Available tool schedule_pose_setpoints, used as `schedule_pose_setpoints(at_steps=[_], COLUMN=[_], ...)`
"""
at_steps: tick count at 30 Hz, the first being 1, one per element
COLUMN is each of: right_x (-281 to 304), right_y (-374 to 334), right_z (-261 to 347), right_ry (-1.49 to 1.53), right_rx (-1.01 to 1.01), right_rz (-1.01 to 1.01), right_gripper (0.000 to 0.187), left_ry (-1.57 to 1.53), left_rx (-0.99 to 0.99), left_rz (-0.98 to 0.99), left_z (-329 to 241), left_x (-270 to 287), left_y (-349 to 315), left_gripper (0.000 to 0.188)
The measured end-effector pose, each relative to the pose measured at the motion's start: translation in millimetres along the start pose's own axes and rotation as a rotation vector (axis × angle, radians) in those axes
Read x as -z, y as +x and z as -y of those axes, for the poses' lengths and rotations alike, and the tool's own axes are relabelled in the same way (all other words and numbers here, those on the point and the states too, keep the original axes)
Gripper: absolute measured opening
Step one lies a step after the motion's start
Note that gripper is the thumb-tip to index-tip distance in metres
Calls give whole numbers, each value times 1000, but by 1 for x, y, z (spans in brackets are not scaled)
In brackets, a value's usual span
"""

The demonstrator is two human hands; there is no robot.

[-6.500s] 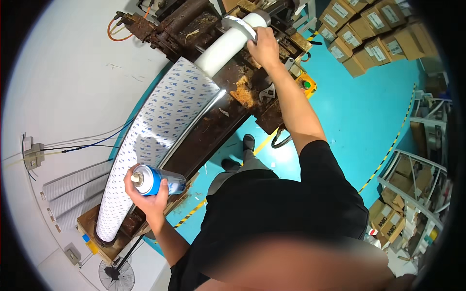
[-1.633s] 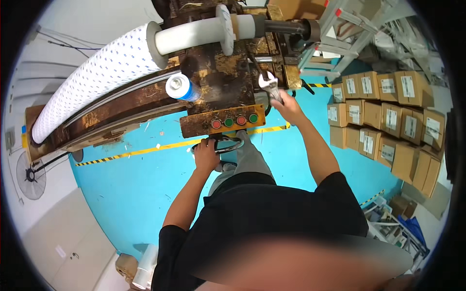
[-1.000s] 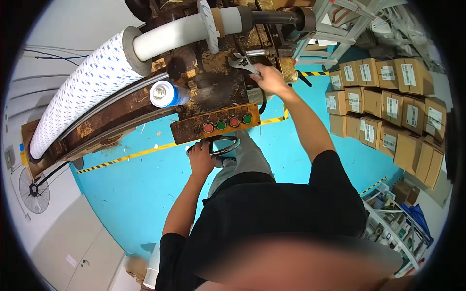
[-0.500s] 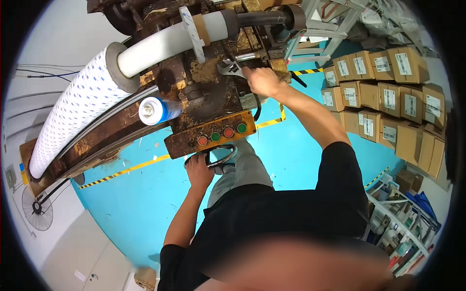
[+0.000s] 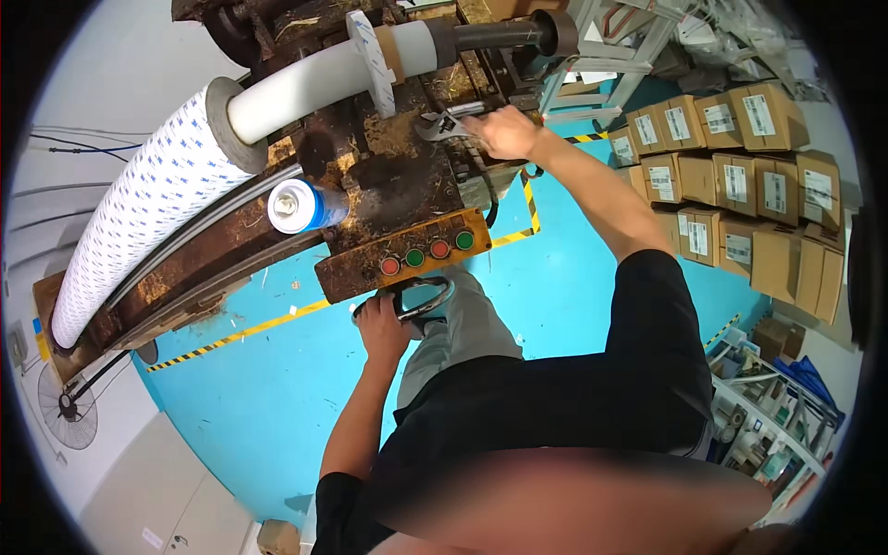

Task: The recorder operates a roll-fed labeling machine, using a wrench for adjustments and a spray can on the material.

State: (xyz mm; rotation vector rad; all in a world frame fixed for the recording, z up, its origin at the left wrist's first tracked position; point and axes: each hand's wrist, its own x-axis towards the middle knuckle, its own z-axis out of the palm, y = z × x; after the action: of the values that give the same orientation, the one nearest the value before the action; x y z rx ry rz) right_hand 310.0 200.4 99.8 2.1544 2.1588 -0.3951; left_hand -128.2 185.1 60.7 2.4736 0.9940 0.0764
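My right hand (image 5: 509,135) is closed around the handle of an adjustable wrench (image 5: 440,127). The wrench's jaw end rests over the greasy, chip-covered carriage of a machine (image 5: 398,185), beside a metal rod. Lower down, my left hand (image 5: 381,331) grips the rim of a handwheel (image 5: 433,298) under the front panel; its fingertips are partly hidden. On that yellow-edged control panel (image 5: 407,262) sit red and green buttons. A blue and white spray can (image 5: 305,207) stands on the carriage's left part.
Across the machine runs a long roll (image 5: 153,194) in white, blue-patterned wrap on a white core (image 5: 319,90). Stacked cardboard boxes (image 5: 735,180) line the right, near a stepladder (image 5: 601,69). A cluttered shelf (image 5: 772,416) stands lower right, a fan (image 5: 67,407) at left.
My right hand has moved slightly up and away from me along with the wrench handle. My left hand stays on the handwheel. The whole view has shifted a little.
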Motion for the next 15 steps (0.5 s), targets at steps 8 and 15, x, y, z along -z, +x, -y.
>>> schedule_pose_setpoints(at_steps=[8, 15], right_x=[15, -1], right_y=[30, 4], right_z=[-52, -21], right_ry=[-510, -124], right_rx=[238, -59], right_rz=[-391, -379], right_gripper=[29, 23], left_ry=[11, 12], left_rx=[13, 59], left_rz=[-14, 8], left_z=[-1, 3], left_x=[-4, -2], left_y=[2, -1], left_gripper=[46, 50])
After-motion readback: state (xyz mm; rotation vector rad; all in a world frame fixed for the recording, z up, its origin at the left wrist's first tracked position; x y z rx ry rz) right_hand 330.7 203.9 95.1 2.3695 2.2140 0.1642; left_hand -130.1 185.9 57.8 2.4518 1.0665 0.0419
